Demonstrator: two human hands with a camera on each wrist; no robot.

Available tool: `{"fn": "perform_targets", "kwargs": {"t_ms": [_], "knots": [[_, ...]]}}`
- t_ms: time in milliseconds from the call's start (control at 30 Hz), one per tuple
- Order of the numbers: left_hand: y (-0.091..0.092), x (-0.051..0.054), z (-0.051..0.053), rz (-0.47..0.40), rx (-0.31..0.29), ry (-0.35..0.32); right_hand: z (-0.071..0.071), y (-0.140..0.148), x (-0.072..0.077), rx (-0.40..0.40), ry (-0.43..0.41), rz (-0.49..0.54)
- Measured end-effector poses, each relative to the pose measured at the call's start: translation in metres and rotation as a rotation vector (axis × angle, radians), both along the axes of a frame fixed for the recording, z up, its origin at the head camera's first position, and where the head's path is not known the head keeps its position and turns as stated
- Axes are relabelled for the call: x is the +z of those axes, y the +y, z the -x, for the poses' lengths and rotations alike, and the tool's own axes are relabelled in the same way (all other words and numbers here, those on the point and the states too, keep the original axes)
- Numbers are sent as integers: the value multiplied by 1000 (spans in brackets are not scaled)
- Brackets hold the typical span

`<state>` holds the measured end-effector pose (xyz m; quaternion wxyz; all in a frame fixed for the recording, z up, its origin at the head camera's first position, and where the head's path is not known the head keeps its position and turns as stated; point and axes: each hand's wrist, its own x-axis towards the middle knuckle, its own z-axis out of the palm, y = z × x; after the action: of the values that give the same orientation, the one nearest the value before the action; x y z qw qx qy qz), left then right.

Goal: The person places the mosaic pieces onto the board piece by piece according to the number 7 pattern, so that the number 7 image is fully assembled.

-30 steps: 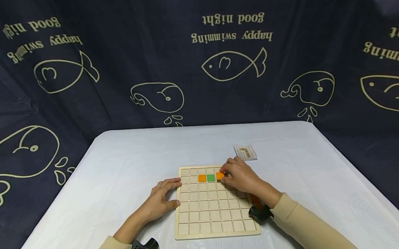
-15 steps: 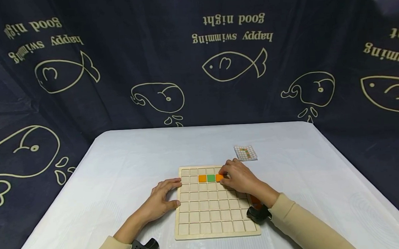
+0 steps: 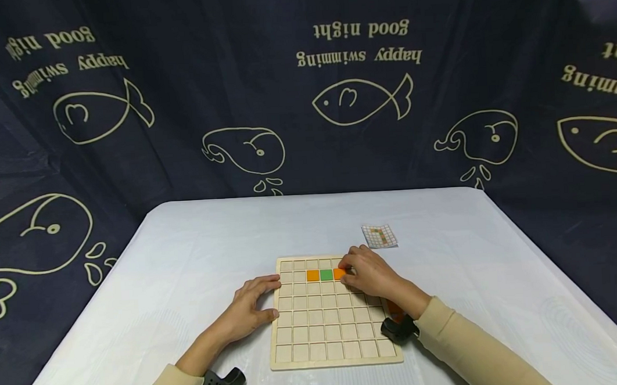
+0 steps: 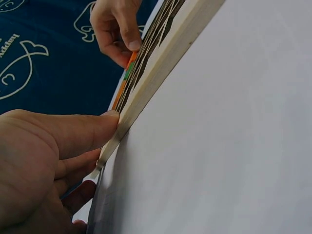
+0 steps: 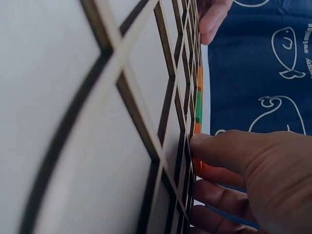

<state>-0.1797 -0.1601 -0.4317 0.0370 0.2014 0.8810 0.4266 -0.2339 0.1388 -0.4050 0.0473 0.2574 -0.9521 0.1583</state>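
Observation:
A pale wooden grid board point(image 3: 317, 363) lies flat on the table. In its second row from the back sit an orange tile point(image 3: 313, 275) and a green tile point(image 3: 326, 275), side by side. Just right of the green one, my right hand point(image 3: 370, 272) pinches another orange tile point(image 3: 338, 273) between thumb and fingers, at the cell's level; the hand hides part of this tile. My left hand point(image 3: 249, 312) rests against the board's left edge, its thumb point(image 4: 92, 131) and fingertips touching the rim with the fingers loosely extended.
Behind the board at the right lies a small pattern card point(image 3: 380, 236) printed with a coloured grid. Orange pieces point(image 3: 395, 308) show beside the board's right edge, partly hidden by my right wrist. A dark curtain point(image 3: 261, 90) hangs behind the white table point(image 3: 211, 232).
My right hand has shifted slightly left and lowered the orange tile into line beside the green one. During the last half second it stays nearly still. The left hand has not moved.

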Motion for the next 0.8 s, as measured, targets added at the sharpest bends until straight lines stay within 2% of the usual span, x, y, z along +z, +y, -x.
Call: {"fn": "perform_targets", "kwargs": {"t_ms": [800], "knots": [[-1, 0, 0, 8, -2, 10, 0, 0, 0, 30, 19, -2]]}}
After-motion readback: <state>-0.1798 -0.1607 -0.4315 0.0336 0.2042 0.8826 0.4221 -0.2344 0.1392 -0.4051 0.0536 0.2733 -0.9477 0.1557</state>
